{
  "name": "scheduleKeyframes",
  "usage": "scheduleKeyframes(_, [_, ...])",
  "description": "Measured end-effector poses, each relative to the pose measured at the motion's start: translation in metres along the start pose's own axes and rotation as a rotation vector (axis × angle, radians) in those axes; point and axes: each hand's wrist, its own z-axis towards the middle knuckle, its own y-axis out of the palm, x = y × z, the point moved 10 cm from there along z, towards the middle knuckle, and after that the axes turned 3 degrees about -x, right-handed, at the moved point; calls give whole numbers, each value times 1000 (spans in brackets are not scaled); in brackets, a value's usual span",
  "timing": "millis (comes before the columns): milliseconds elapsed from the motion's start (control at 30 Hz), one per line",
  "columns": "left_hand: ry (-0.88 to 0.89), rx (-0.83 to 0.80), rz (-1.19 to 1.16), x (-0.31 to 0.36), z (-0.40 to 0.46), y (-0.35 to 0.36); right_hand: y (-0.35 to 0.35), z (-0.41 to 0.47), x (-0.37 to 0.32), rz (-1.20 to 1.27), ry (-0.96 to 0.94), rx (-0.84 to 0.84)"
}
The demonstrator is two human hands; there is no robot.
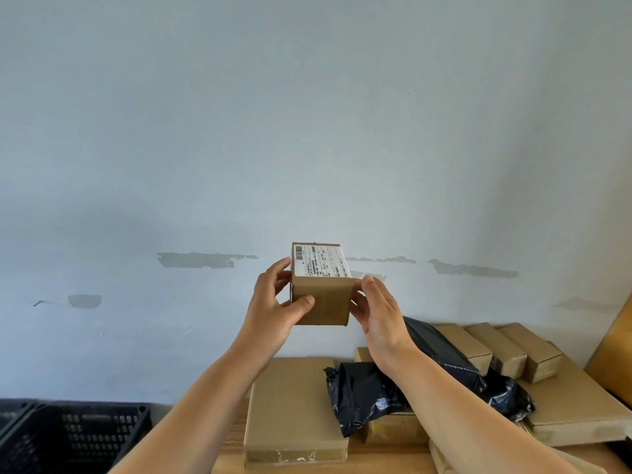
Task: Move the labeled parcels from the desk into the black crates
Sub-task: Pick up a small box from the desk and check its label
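Observation:
A small brown cardboard parcel point(321, 285) with a white shipping label on its top face is held up in the air in front of the wall, above the desk. My left hand point(273, 309) grips its left side, thumb across the front face. My right hand point(378, 313) holds its right side with the fingers against the box. A black perforated crate point(78, 436) stands at the lower left, beside the desk, its inside partly out of frame.
On the wooden desk point(232, 463) lie a flat cardboard box point(294, 412), crumpled black plastic mailers point(369, 395), three small brown boxes point(502, 350) in a row at the back right, and a larger flat box point(578, 419) under them. A pale wall stands behind.

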Motion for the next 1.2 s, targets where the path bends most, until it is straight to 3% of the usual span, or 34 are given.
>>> scheduleKeyframes(167, [53,-24,70,3,0,2,3,-1,4,-58,12,-12])
scheduleKeyframes(667, [37,41,-114,7,0,-5,-7,3,6,42,35,45])
scheduleKeyframes(767, [10,49,-131,5,7,-13,-20,9,-1,-131,-2,52])
scheduleKeyframes(867, [-26,50,-108,0,14,-26,-30,15,-16,-499,-61,18])
scheduleKeyframes(1033, [-89,-4,-131,-9,20,-28,-6,12,-15,-942,-83,-317])
scheduleKeyframes(1200, [-155,2,-202,-20,19,-24,15,-3,-6,-1094,-131,-506])
